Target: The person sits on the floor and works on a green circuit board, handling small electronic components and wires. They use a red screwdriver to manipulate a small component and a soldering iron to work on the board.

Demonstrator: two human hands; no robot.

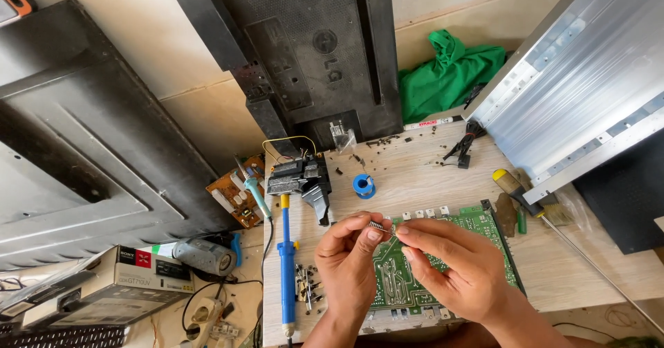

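Observation:
My left hand [349, 265] and my right hand [453, 265] meet above a green circuit board [484, 227] that lies on the wooden bench [415, 175]. Together the fingertips pinch a small dark metal component [379, 226], held just over the board's upper left corner. The left hand grips it between thumb and forefinger. The right forefinger and thumb touch its other end. My hands cover most of the board's middle and left part.
A blue desoldering pump [286, 265] lies left of my hands, with loose screws [308, 286] beside it. A solder spool [364, 185], a black power block [304, 178], a yellow-handled screwdriver [515, 185], a green cloth [449, 71], leaning screen panels [588, 78] surround the bench.

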